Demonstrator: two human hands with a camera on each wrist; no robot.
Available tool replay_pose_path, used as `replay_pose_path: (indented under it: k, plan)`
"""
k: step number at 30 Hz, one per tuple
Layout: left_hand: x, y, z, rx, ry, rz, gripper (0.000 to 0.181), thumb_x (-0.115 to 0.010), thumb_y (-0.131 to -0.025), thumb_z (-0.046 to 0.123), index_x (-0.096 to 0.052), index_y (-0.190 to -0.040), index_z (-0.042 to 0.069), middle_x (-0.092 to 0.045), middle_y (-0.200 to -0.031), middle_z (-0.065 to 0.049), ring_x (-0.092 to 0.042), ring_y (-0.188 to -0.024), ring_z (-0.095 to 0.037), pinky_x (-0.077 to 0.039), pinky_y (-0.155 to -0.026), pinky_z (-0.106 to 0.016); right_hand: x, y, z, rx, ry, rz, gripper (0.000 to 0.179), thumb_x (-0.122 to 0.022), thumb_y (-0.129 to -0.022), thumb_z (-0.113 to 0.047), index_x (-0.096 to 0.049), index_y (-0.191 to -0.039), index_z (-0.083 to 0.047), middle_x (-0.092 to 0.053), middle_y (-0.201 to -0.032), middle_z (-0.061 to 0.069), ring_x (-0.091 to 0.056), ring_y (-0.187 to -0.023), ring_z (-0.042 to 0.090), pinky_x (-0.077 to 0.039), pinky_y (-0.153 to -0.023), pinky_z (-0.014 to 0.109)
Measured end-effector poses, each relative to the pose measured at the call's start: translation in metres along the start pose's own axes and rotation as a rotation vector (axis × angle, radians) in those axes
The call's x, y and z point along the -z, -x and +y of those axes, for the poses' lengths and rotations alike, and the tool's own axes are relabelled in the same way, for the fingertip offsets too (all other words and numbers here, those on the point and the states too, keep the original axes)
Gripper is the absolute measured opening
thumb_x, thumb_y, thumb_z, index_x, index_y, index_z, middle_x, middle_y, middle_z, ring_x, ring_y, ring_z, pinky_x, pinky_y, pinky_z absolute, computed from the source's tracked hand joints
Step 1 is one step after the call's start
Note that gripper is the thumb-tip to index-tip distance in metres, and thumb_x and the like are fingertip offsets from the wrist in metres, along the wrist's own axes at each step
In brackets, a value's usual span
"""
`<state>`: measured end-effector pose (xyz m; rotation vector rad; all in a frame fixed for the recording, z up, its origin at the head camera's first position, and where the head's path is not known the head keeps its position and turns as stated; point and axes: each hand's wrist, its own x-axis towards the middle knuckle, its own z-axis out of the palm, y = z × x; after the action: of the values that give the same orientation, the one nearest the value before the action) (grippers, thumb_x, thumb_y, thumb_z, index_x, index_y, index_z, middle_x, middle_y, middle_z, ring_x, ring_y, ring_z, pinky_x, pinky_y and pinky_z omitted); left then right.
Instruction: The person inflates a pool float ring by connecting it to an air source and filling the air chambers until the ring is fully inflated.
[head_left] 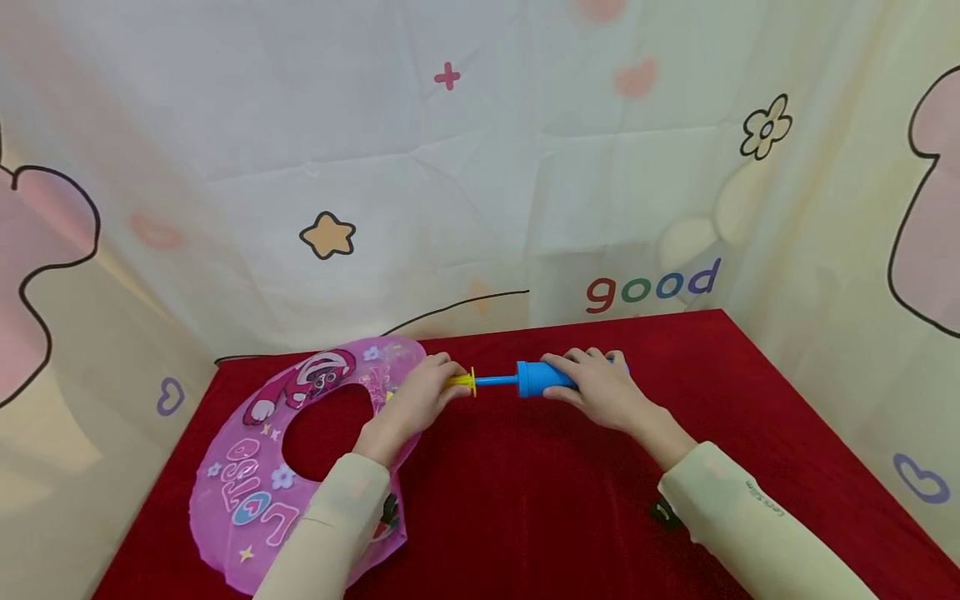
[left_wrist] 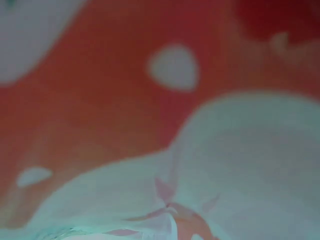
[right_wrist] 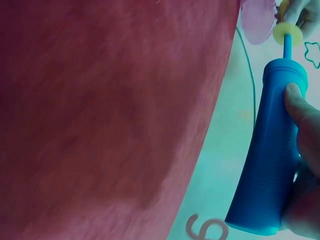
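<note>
A blue hand pump (head_left: 534, 379) is held between both hands, over the red-covered table. My right hand (head_left: 600, 385) grips its thick blue barrel; in the right wrist view the thumb lies along the barrel (right_wrist: 272, 150). My left hand (head_left: 426, 390) holds the yellow end piece (head_left: 463, 381), which has a round flange. A thin blue rod (head_left: 497, 380) shows between flange and barrel. At the left, a pink printed swim ring (head_left: 225, 492) lies flat, partly covered by my left forearm. Blurred white and orange-red print, very close up, fills the left wrist view.
The table (head_left: 525, 500) has a red cloth, with its far edge close to a printed curtain (head_left: 420, 192). More curtain hangs at the left and right sides. A small dark object (head_left: 664, 513) shows beside the right sleeve.
</note>
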<state>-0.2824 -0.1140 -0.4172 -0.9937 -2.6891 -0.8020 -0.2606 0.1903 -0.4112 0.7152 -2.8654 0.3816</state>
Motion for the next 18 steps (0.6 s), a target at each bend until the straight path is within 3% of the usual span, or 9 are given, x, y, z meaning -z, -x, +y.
replay_pose_path:
  k: [6, 11, 18]
  plan:
    - [-0.004, -0.001, 0.006, -0.013, 0.008, 0.031, 0.02, -0.074, -0.095, 0.013, -0.07, -0.109, -0.002, -0.06, -0.097, -0.008, -0.056, -0.094, -0.023, -0.052, -0.086, -0.038, -0.002, -0.011, -0.022, 0.015, 0.051, 0.007, 0.059, -0.066, -0.098, -0.046, -0.055, -0.148, -0.015, -0.06, -0.131, 0.019, -0.054, -0.119, 0.041, -0.037, -0.095, 0.066]
    - [-0.009, 0.002, 0.005, -0.005, 0.025, -0.015, 0.026, -0.073, -0.097, 0.016, -0.07, -0.115, -0.002, -0.06, -0.101, -0.008, -0.055, -0.095, -0.022, -0.053, -0.086, -0.037, -0.011, -0.014, -0.032, 0.039, 0.045, -0.012, 0.059, -0.064, -0.099, -0.048, -0.055, -0.148, -0.016, -0.061, -0.13, 0.018, -0.054, -0.118, 0.039, -0.038, -0.095, 0.065]
    - [-0.011, 0.008, -0.006, 0.033, 0.024, -0.062, 0.025, -0.073, -0.097, 0.015, -0.072, -0.116, -0.001, -0.06, -0.099, -0.005, -0.055, -0.092, -0.02, -0.053, -0.086, -0.036, -0.019, -0.005, -0.004, 0.048, -0.017, -0.039, 0.06, -0.066, -0.099, -0.048, -0.054, -0.149, -0.017, -0.061, -0.128, 0.014, -0.053, -0.119, 0.033, -0.038, -0.095, 0.061]
